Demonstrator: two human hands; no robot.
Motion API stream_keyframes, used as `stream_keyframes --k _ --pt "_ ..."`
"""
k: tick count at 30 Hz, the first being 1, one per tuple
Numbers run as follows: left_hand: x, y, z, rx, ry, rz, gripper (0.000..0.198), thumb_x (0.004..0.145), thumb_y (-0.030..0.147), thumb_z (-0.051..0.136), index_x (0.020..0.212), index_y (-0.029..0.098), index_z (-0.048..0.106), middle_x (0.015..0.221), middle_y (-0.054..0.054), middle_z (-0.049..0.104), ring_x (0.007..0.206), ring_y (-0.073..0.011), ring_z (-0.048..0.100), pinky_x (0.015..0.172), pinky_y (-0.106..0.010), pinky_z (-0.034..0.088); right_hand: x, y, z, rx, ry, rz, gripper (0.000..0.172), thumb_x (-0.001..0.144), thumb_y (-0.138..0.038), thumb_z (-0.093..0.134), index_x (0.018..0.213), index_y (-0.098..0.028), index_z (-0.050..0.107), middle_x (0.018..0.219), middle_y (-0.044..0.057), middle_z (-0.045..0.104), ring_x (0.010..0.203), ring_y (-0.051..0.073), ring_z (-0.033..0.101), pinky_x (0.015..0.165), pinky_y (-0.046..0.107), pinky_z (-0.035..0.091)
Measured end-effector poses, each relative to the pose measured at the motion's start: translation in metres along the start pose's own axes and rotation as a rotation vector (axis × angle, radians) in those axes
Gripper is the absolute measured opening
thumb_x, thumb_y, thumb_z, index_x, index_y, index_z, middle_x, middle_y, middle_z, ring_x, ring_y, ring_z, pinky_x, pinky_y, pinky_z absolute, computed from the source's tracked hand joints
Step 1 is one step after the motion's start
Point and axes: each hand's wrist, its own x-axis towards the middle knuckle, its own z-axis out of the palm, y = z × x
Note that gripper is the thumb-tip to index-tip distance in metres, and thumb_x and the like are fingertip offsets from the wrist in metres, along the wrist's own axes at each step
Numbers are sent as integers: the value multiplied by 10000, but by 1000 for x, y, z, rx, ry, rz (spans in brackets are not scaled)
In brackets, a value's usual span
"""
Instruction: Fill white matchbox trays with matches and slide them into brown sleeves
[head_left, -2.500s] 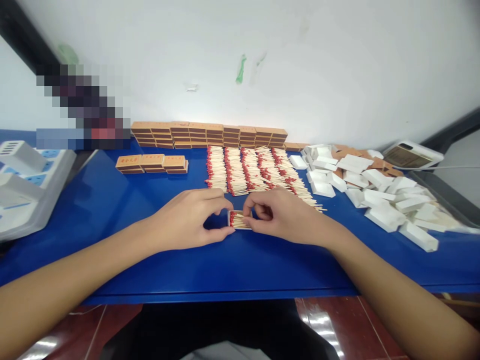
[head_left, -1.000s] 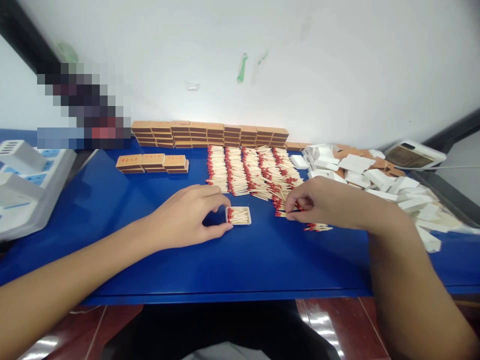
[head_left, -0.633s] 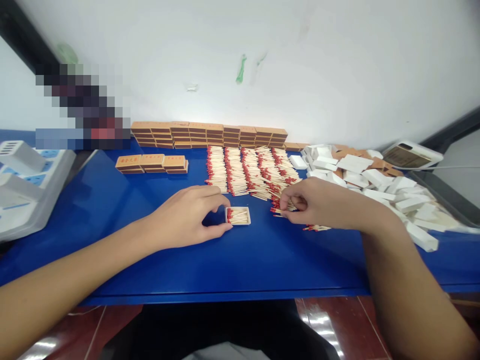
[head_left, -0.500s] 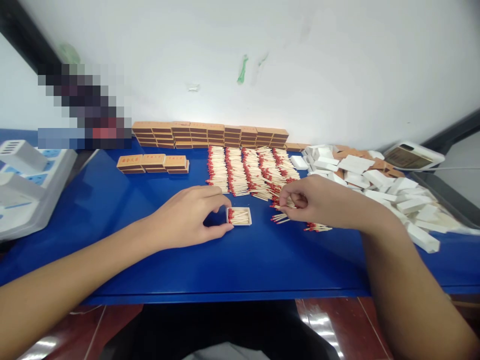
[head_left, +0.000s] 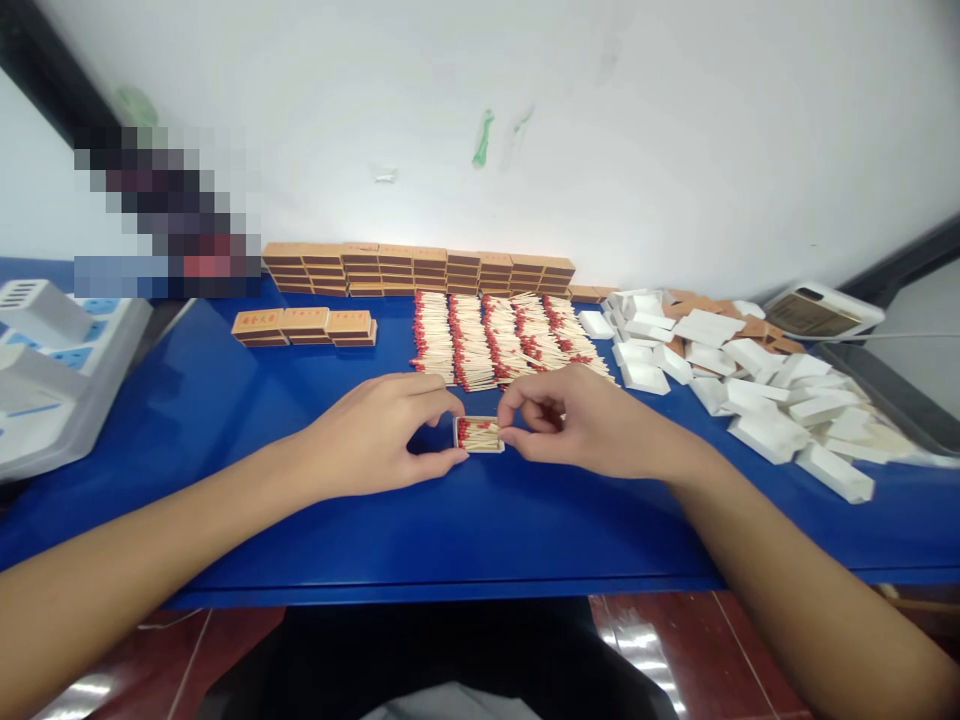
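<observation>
A small white matchbox tray [head_left: 491, 449] lies on the blue table, with red-headed matches [head_left: 476, 434] inside. The thumb and a finger of my left hand [head_left: 386, 435] grip its left end. At the tray's right end, my right hand [head_left: 577, 425] pinches with thumb and forefinger over the matches; pale match ends show at its fingertips. Just behind my hands, rows of loose matches [head_left: 469, 340] lie in several bundles, partly covered by my right hand.
Stacked orange matchboxes [head_left: 397, 268] line the wall, with a shorter row [head_left: 304, 326] nearer on the left. White trays [head_left: 757, 420] are heaped at the right by a white device [head_left: 821, 310]. A power strip [head_left: 90, 410] sits far left.
My right hand has moved left from the loose matches to the tray's right end, its fingers still pinched. My left hand has stayed at the tray.
</observation>
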Motion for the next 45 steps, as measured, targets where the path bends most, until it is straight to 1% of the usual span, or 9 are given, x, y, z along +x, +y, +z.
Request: stream_keyframes --k 3,8,16,27,34,38,45 --pt "1 0 0 -9 3 1 237 958 397 728 1087 197 734 905 -13 677 833 -183 636 738 -302 472 5 1 9 -5 -14 0 79 917 -266 704 879 -199 718 577 -95 451 535 91 401 537 247 323" --pt "0 1 0 -10 0 -1 238 956 392 731 1094 199 738 910 -11 679 833 -182 641 733 -304 474 7 3 14 -59 -13 15 85 934 -264 695 900 -198 734 592 -85 458 546 98 422 542 250 327" --pt "1 1 0 -9 -3 -8 236 951 390 743 1087 197 742 911 -12 685 840 -187 639 744 -313 480 8 2 14 -128 9 -3 93 939 -262 684 877 -203 719 600 -81 448 559 103 434 563 262 311" --pt "0 1 -1 -6 -24 -16 247 964 413 717 1089 201 739 924 -17 693 849 -190 646 739 -315 480 6 3 13 -131 -20 -21 123 968 -288 653 890 -206 700 615 -77 455 570 111 433 575 266 308" --pt "1 1 -1 -8 -18 -15 241 962 400 715 1090 197 739 915 -19 692 843 -187 641 743 -314 480 8 3 13 -116 -14 -24 116 972 -293 666 898 -208 695 608 -81 440 561 110 416 567 263 296" --pt "1 2 -1 -13 -21 -18 230 958 394 717 1082 201 740 905 -16 690 839 -187 639 739 -311 477 8 4 14 -145 7 -24 131 979 -308 671 911 -206 715 618 -77 439 564 109 421 565 265 286" --pt "1 2 -1 -9 -18 -15 228 966 396 713 1091 207 742 917 -18 697 849 -188 646 747 -308 476 8 3 14 -237 56 -48 126 982 -278 662 915 -200 734 608 -72 457 549 104 431 579 268 282"
